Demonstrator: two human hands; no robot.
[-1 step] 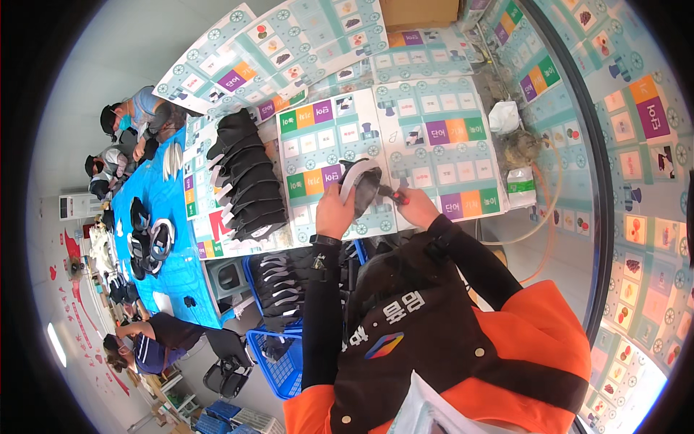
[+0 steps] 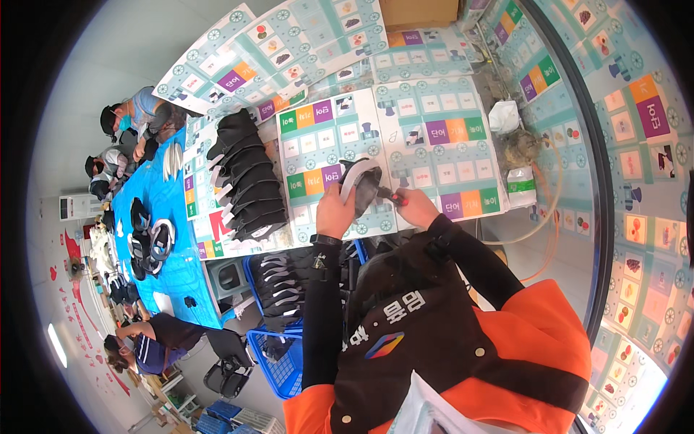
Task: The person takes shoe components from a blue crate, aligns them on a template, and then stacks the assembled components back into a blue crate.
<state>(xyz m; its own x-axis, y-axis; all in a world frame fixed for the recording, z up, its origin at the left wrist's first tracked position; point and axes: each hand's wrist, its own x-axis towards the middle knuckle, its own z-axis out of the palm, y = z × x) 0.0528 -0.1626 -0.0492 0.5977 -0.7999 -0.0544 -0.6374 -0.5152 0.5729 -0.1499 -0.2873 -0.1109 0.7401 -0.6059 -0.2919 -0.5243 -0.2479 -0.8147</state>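
Observation:
My left hand (image 2: pixel 334 211) grips a black shoe upper with a white rim (image 2: pixel 359 182), held just above the table's near edge. My right hand (image 2: pixel 417 207) is closed around a small tool with a red handle (image 2: pixel 392 195), whose tip touches the upper's inside. Both forearms are in black sleeves under a black and orange vest. The table (image 2: pixel 434 155) is covered with colourful printed mats.
A row of stacked black uppers (image 2: pixel 246 181) lies on the table to my left. A blue basket (image 2: pixel 282 362) with black and white pieces stands below. White bags (image 2: pixel 504 116) and a hose (image 2: pixel 551 210) are at right. Other people sit at a blue table (image 2: pixel 181 260) far left.

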